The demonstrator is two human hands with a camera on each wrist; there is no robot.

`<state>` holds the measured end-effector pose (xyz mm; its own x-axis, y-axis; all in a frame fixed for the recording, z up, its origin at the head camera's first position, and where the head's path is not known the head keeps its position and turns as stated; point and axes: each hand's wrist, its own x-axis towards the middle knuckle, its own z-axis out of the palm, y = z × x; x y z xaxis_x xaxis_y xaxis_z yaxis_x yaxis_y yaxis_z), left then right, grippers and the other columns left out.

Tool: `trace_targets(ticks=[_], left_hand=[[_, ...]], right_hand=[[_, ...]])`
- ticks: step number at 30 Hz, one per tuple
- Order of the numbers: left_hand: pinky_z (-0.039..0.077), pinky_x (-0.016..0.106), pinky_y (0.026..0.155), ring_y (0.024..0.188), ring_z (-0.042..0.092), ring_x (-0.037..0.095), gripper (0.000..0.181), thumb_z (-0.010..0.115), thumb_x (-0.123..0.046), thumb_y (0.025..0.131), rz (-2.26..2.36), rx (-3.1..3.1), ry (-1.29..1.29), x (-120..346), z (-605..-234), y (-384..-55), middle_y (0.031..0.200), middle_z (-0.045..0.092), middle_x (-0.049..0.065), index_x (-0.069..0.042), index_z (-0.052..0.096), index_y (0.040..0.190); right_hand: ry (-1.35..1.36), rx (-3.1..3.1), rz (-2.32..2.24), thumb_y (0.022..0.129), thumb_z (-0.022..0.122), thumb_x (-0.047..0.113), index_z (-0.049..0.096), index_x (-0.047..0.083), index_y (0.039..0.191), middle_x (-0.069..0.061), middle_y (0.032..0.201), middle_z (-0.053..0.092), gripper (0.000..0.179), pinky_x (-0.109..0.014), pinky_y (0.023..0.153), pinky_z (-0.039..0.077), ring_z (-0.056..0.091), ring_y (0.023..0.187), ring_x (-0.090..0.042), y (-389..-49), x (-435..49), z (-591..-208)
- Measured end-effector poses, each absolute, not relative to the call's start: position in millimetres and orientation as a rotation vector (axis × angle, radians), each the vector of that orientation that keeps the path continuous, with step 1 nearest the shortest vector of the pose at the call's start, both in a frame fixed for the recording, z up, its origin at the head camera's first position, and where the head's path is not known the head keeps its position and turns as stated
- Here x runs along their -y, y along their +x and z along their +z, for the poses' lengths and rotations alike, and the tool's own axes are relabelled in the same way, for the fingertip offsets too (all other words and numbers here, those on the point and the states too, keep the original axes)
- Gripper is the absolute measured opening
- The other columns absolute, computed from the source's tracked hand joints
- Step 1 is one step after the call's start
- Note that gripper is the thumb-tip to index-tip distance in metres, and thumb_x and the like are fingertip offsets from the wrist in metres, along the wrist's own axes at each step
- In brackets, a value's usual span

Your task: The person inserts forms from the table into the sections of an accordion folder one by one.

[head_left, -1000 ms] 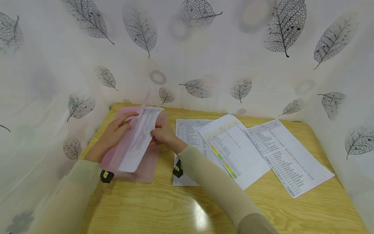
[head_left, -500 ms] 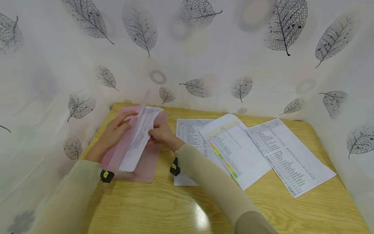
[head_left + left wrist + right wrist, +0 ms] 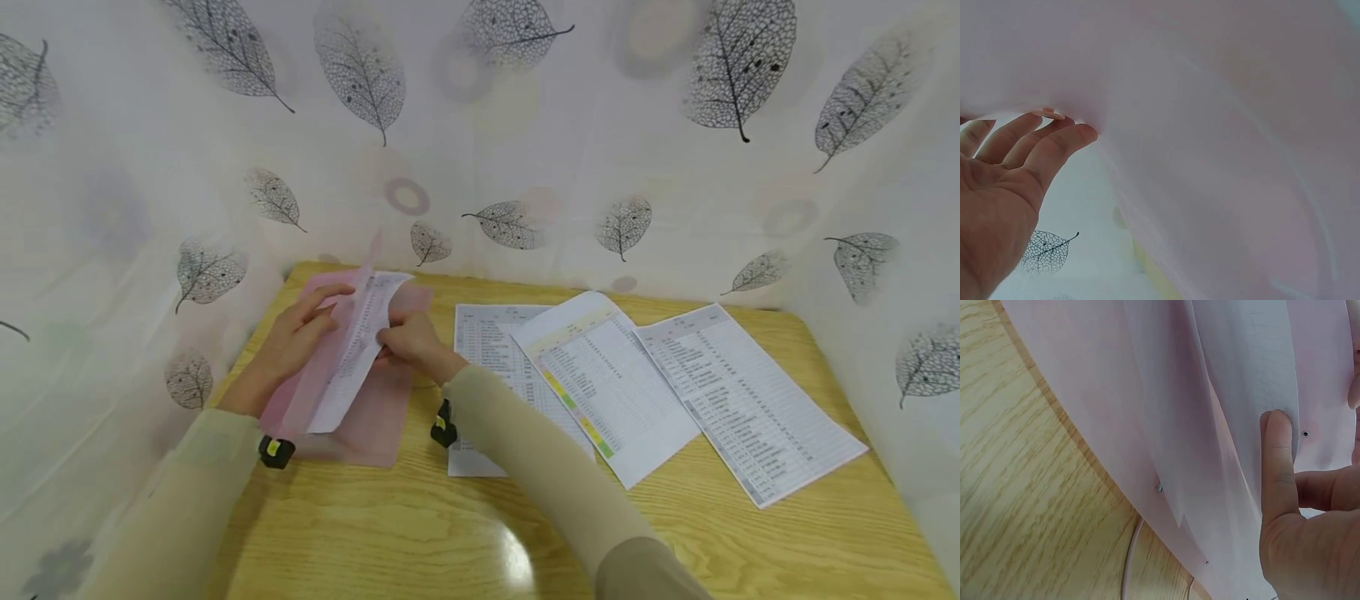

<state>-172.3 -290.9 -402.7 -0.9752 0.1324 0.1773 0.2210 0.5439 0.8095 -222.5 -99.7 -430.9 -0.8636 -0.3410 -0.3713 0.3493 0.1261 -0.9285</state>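
A pink translucent plastic folder (image 3: 375, 417) lies at the table's left, its cover raised. My left hand (image 3: 300, 337) holds the cover's edge; in the left wrist view its fingers (image 3: 1054, 147) meet that edge, and the pink film fills most of the picture. A printed paper sheet (image 3: 360, 358) stands tilted partly inside the folder, its left part behind the cover. My right hand (image 3: 412, 340) pinches the sheet's right edge, with the thumb on the near side. In the right wrist view the thumb (image 3: 1277, 456) presses on the paper (image 3: 1250, 375), and small metal snaps show on the folder.
Three printed sheets lie on the wooden table (image 3: 375, 533) to the right: a table-lined one (image 3: 487, 350) partly under my right forearm, one with coloured cells (image 3: 600, 375) overlapping it, and another (image 3: 750, 400) farther right. A leaf-patterned curtain (image 3: 555, 133) encloses the table's back and sides.
The right hand has moved slightly left, and the sheet has gone a little farther in behind the folder's cover. My left hand has stayed almost still.
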Motion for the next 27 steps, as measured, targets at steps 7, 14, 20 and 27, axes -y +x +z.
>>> trace_targets(ticks=[7,14,20,27], left_hand=[[0.04,0.018,0.108,0.147,0.046,0.045,0.048,0.05,-0.001,0.102,-1.424,2.694,-0.29,291,-402,-173,0.163,0.045,0.014,-0.01,0.054,0.149],[0.04,0.059,0.116,0.147,0.044,0.051,0.049,0.051,0.001,0.101,-1.425,2.701,-0.297,292,-402,-174,0.165,0.042,0.018,-0.007,0.053,0.15],[0.038,0.013,0.104,0.145,0.049,0.045,0.048,0.052,-0.001,0.101,-1.392,2.686,-0.298,292,-405,-172,0.161,0.048,0.015,-0.01,0.056,0.148],[0.034,0.006,0.099,0.142,0.05,0.044,0.048,0.051,0.0,0.1,-1.389,2.66,-0.311,292,-406,-173,0.159,0.05,0.016,-0.009,0.056,0.147]], right_hand=[[-0.015,-1.843,-1.804,0.097,0.061,0.0,0.067,-0.01,0.099,-0.011,0.064,0.067,0.012,-0.027,0.053,0.059,0.065,0.048,-0.015,-223,90,-430],[-0.044,-1.801,-1.842,0.099,0.063,0.001,0.069,-0.018,0.107,-0.04,0.101,0.072,0.022,-0.034,0.063,0.064,0.068,0.052,-0.014,-223,80,-430],[-0.006,-1.793,-1.84,0.098,0.063,-0.002,0.07,-0.012,0.094,-0.041,0.101,0.071,0.013,-0.034,0.063,0.064,0.068,0.051,-0.015,-222,82,-432],[-0.018,-1.84,-1.817,0.098,0.064,-0.001,0.063,0.0,0.078,-0.038,0.096,0.073,0.02,-0.031,0.06,0.062,0.068,0.051,-0.014,-221,86,-430]])
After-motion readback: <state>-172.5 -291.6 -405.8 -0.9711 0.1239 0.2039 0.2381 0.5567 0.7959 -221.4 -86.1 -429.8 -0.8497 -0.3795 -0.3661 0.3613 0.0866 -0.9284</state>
